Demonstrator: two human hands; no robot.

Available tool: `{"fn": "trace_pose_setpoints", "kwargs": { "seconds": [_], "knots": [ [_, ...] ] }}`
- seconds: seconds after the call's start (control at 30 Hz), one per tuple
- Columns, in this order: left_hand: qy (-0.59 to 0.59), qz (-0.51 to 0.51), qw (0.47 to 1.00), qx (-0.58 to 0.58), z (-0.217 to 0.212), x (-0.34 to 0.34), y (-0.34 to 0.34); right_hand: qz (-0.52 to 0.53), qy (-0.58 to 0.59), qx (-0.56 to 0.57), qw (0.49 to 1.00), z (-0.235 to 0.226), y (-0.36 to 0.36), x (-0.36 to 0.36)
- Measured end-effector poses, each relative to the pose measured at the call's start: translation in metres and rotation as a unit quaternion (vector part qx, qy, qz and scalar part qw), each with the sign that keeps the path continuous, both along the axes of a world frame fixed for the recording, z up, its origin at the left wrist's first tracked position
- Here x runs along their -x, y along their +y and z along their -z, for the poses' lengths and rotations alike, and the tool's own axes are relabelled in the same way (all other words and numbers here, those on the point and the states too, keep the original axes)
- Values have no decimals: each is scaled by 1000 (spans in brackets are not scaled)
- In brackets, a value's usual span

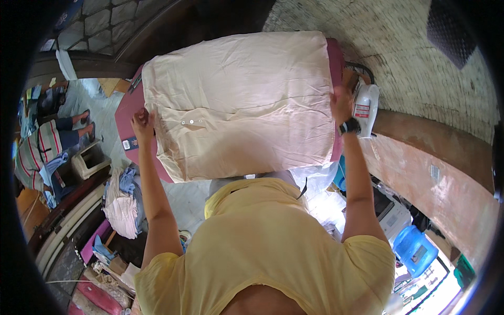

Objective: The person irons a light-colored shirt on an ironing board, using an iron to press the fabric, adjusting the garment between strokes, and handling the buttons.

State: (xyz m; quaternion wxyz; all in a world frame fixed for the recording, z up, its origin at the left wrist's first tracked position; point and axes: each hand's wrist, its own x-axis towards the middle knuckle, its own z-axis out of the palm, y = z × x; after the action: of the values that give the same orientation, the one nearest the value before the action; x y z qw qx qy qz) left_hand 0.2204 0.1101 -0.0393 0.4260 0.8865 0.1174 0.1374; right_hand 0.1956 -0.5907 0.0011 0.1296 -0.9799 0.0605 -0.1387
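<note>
A cream shirt [252,79] with a short buttoned placket lies spread over a maroon padded board [126,113] in front of me. Small creases run across its middle. At the shirt's left edge, my left hand [143,126] is closed, its curled fingers pinching the cloth border. My right hand [342,104], with a dark watch on the wrist, rests at the right edge. Its fingers stretch forward and its thumb lies by the cloth. Close beside that hand stands a white object with a red-and-white label [366,107]; its kind is unclear.
A dark slim tool [135,84] and a small dark blue card [129,143] lie on the board's left side. Piled clothes [123,205] and a beige bin [90,160] stand left. Another person's legs [79,128] show there. A wall [399,68] and blue water jug [415,251] are right.
</note>
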Motion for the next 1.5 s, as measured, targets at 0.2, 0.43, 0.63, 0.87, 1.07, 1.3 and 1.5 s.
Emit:
{"fn": "trace_pose_setpoints", "kwargs": {
  "seconds": [0.2,0.43,0.63,0.87,1.07,1.3,1.5],
  "knots": [
    [61,-72,928,-360,-21,4,-44,92,11,-133,987,20,13,63],
    [-207,205,936,-197,-101,-77,-290,147,-21,-116,982,22,23,66],
    [-170,648,714,-203,-87,-71,-521,177,-5,-74,981,29,29,72],
    [-160,745,585,-278,-60,-68,-596,252,-66,-155,953,24,43,75],
    [-74,830,505,-224,-85,-75,-603,226,-72,-214,948,-1,49,87],
    [-75,830,478,-278,-102,-84,-608,129,-101,-363,917,4,32,92],
    [3,840,452,-301,-112,-96,-608,71,71,-312,945,-25,12,139]
  ]
}}
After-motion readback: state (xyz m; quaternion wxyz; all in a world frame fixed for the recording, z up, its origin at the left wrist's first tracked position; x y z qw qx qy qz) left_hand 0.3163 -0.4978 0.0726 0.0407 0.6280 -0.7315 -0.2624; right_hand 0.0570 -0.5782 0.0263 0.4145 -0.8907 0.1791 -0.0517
